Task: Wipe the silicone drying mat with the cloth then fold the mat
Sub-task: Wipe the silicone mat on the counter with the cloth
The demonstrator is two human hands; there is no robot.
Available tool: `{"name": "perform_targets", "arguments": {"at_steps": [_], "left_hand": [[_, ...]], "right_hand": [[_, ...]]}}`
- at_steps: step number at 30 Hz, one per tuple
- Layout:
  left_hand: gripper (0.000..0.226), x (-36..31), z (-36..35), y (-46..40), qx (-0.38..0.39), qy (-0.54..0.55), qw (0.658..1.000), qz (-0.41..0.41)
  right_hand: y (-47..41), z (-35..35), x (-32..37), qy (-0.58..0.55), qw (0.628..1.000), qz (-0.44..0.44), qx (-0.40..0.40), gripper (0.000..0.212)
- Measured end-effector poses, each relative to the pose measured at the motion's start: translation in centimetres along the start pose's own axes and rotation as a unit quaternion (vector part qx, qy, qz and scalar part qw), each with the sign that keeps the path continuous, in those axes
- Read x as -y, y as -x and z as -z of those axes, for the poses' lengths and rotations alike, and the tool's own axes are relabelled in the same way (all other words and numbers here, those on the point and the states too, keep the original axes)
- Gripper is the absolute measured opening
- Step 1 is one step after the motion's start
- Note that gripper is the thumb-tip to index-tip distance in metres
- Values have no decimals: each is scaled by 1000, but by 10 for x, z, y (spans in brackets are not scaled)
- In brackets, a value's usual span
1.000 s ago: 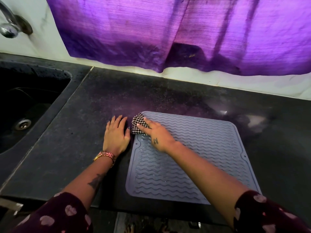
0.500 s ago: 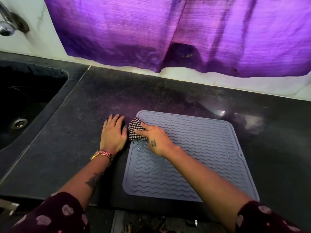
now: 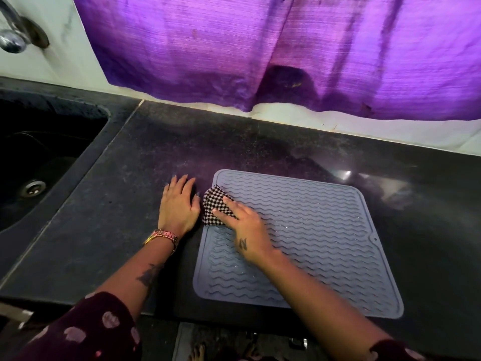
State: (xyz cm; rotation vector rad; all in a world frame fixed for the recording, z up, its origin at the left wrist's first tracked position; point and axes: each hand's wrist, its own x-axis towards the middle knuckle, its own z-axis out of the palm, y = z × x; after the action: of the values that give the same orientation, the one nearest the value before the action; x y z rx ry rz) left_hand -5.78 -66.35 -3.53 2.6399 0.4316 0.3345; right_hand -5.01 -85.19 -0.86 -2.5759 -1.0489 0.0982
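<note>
Silicone drying mat [image 3: 312, 230], flat; checkered cloth [image 3: 214, 204] under right hand [image 3: 247, 227] straight fingers; left hand [image 3: 178, 207] flat, fingers together, on countertop [image 3: 104, 217].

Grey wavy-ribbed mat [image 3: 312, 230], black-white checked cloth [image 3: 214, 204].

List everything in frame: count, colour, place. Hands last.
mat: 1, grey-blue, wavy ribs, flat on the counter, right of centre
cloth: 1, black-and-white check, on the mat's far-left corner
counter: 1, black speckled stone
sink: 1, black, set in the counter at left
drain: 1, metal, in the sink
tap: 1, metal, top left on the wall
curtain: 1, purple, hanging behind the counter
bracelet: 1, gold-pink, left wrist
left hand: flat on the counter beside the mat
right hand: pressing the cloth on the mat
sleeves: 2, maroon, pale spots, bottom corners
</note>
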Motion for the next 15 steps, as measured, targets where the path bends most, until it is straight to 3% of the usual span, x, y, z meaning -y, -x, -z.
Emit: {"name": "perform_targets", "arguments": {"at_steps": [4,11,15], "left_hand": [[49,0,1,1,5,-1,1000,0],[49,0,0,0,3,4,1000,1],[48,-1,2,2,5,3,1000,2]], "right_hand": [[-20,18,-6,-7,999,-8,52,73],[9,1,2,3,999,-11,-29,71],[-10,21,-11,-79,996,-26,25,70]]}}
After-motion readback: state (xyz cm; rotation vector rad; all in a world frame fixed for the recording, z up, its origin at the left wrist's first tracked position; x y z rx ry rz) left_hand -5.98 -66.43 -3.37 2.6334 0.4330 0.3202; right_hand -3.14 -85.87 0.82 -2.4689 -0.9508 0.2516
